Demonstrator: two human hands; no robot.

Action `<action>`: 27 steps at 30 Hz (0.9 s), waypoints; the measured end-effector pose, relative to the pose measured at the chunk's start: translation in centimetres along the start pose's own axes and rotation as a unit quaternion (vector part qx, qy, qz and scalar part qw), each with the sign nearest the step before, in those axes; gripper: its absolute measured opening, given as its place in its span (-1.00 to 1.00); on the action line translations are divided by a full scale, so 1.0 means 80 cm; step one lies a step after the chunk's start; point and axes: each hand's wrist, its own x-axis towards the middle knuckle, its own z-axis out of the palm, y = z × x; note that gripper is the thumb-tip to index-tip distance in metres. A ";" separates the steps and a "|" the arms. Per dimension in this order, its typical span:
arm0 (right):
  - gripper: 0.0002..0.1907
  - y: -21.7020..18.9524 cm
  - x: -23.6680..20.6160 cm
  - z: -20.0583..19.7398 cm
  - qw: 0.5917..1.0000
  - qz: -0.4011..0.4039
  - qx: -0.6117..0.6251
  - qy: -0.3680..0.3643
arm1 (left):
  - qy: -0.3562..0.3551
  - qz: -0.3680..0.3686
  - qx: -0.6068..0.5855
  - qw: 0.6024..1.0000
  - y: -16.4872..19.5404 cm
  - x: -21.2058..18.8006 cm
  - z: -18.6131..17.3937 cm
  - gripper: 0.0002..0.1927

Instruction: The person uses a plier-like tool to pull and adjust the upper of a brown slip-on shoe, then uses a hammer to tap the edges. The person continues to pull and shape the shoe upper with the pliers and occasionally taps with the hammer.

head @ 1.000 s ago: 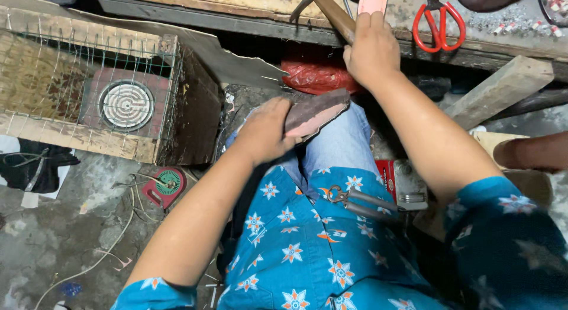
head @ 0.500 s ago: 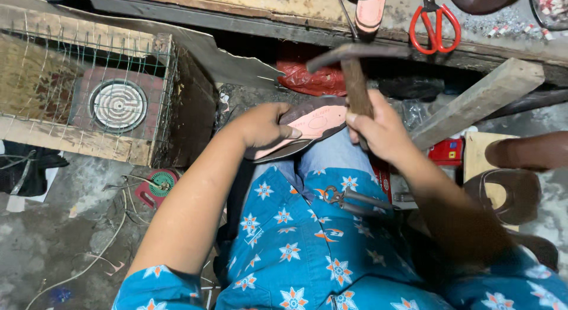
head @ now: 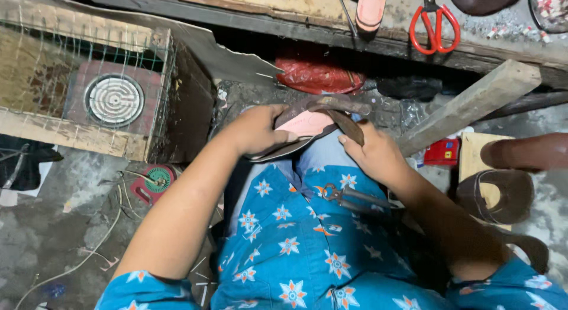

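A pink shoe sole [head: 305, 125] with a dark rim rests on my knee. My left hand [head: 255, 129] presses down on its left end and holds it. My right hand [head: 373, 151] grips the wooden handle of a hammer [head: 340, 111], whose rusty metal head lies across the far end of the sole. Rusty pliers [head: 346, 196] lie on my lap, on the blue star-patterned cloth.
A wire-mesh wooden box with a round electric coil heater [head: 114, 100] stands at left. Red-handled scissors [head: 435, 26] lie on the wooden bench at the top. A wooden beam [head: 473, 105] slants at right, near brown leather pieces [head: 500, 194] and a red bag [head: 316, 76].
My right hand came back from the bench with the hammer and brought its head down onto the sole. My left hand kept hold of the sole on my knee.
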 end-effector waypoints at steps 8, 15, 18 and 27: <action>-0.46 -0.023 0.007 0.005 0.999 -0.020 -0.006 -0.039 | 0.041 0.023 -0.198 0.979 -0.049 -0.044 0.004 -0.50; -0.49 -0.068 0.010 0.022 0.988 -0.106 -0.029 -0.112 | 0.075 0.012 -0.074 0.994 -0.027 -0.051 0.000 -0.50; -0.52 -0.082 0.015 -0.002 0.988 -0.099 0.051 -0.109 | 0.096 -0.010 0.029 0.995 -0.012 -0.059 0.006 -0.47; -0.51 -0.081 0.119 -0.076 0.980 -0.168 -0.034 0.106 | 0.107 0.048 0.096 0.988 0.035 -0.006 0.043 -0.33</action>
